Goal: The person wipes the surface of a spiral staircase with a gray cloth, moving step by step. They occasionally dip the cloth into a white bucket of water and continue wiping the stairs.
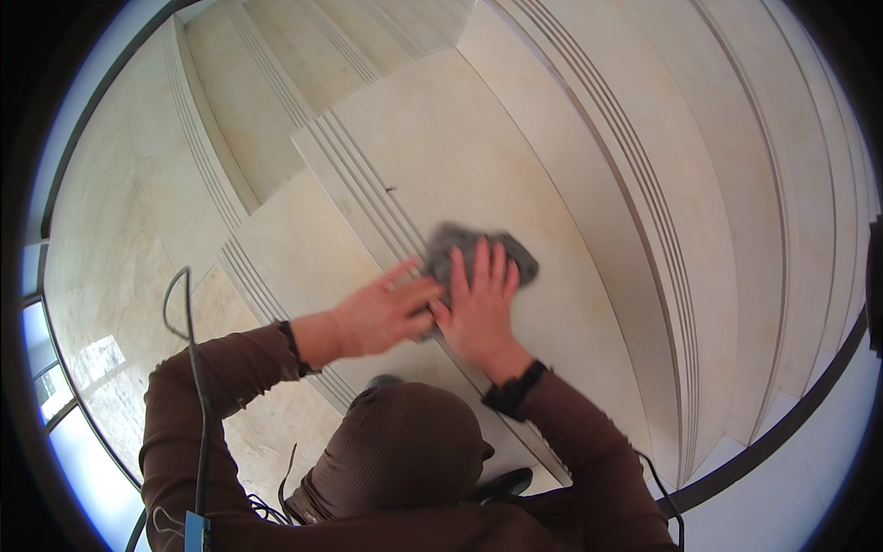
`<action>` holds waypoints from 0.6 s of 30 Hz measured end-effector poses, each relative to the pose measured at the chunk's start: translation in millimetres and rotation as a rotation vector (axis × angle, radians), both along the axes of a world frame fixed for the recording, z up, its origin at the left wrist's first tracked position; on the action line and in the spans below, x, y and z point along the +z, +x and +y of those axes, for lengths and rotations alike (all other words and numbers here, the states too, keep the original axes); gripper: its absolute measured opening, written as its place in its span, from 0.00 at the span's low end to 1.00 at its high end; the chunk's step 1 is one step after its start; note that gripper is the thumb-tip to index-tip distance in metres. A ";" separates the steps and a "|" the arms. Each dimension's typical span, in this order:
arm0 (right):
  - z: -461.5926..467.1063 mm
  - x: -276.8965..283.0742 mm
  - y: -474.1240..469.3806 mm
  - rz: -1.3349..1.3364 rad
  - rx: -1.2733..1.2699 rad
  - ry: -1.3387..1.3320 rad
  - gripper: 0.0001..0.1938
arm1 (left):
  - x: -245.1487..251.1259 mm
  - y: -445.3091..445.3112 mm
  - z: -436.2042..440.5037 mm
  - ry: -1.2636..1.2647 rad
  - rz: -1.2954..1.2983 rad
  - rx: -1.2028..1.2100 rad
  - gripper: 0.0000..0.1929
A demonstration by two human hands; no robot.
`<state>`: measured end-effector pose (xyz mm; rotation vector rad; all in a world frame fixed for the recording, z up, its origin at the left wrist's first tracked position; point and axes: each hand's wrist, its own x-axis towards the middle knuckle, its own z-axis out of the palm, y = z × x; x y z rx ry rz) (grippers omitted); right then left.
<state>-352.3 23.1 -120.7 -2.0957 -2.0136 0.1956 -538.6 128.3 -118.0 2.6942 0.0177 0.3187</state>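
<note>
A crumpled grey cloth (523, 261) lies on a pale stone stair tread (483, 152), close to its grooved front edge. My right hand (481, 303) presses on the cloth from above, palm down with the fingers spread. Blurred, my left hand (386, 310) is at the cloth's left side, its fingertips touching or just over it. Whether those fingers grip any of the fabric cannot be told. Both wrists have black bands below brown sleeves.
More stone steps with grooved edges (641, 179) rise to the right, and others (262, 76) run at the upper left. A black cable (200, 393) hangs by my left arm. Part of a dark shoe (507, 483) shows below. Windows (52, 372) stand at the far left.
</note>
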 end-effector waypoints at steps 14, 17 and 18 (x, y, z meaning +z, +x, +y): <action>141.3 -5.5 -27.4 0.021 0.002 0.269 0.33 | -1.8 -5.0 97.4 0.055 -0.083 0.393 0.09; 17.4 4.5 -0.8 -0.099 -0.206 -0.003 0.37 | 1.6 34.7 24.7 -0.252 -0.195 0.081 0.08; -20.2 7.3 4.4 -0.141 -0.301 -0.124 0.40 | 4.8 48.9 5.1 -0.142 -0.187 -0.037 0.07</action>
